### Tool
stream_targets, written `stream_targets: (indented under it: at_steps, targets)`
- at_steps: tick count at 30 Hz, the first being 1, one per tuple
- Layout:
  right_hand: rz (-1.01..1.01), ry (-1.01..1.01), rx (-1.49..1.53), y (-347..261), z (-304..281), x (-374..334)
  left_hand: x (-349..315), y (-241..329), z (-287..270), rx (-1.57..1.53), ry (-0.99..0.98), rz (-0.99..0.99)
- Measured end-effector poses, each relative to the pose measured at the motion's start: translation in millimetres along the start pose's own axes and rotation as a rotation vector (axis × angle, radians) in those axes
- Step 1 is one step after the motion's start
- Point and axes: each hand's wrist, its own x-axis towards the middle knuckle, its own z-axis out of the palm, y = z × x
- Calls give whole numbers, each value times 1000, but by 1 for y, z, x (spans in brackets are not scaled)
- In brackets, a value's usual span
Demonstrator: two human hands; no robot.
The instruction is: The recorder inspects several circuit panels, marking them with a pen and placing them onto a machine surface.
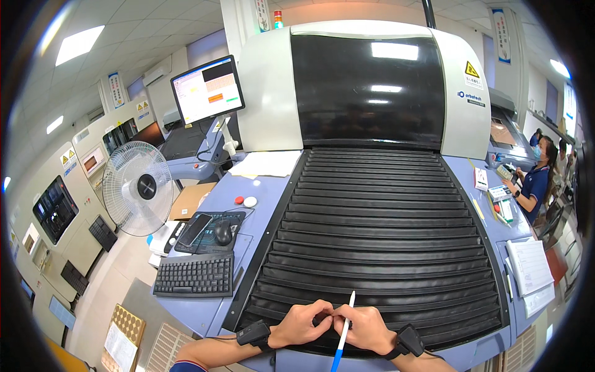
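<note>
My left hand [304, 322] is closed, thumb and fingertips pinched together and meeting those of my right hand [364, 328]. Whatever the left fingertips hold, if anything, is too small or hidden to make out. A slim white pen [352, 304] with a blue lower part passes through my closed right hand, its white end pointing away from me. Both hands are over the near end of the black ribbed bellows cover [378, 229] of a large machine. A dark band device is strapped on each wrist.
Left of the cover are a keyboard [193, 274], a mouse [223, 232], a phone [196, 229], red and white buttons and a monitor [207, 88]. A fan [137, 188] stands beyond. Papers [530, 266] lie at right; a co-worker [538, 180] stands farther off.
</note>
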Motion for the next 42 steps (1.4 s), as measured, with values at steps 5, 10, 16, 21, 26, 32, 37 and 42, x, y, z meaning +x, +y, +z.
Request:
stream_targets:
  at_steps: [5,10,16,21,26,32,37,42]
  targets:
    - [0,8,4,0,1,0,0,0,0,-13,2,0]
    - [-13,11,9,2,2,0,2,0,0,-17,18,45]
    - [-19,18,12,3,3,0,1,-2,0,-22,23,53]
    - [-24,21,3,2,3,-1,0,-4,2,-21,28,61]
    - [-13,15,4,1,2,-2,-1,-3,3,-32,27,63]
    - [-46,22,-56,8,-7,6,8,-3,-9,122,35,86]
    - [63,412,-260,35,-68,22,46,-9,-70,304,356,-78]
    - [336,446,-433,60,-98,20,39,-47,-100,547,413,-286]
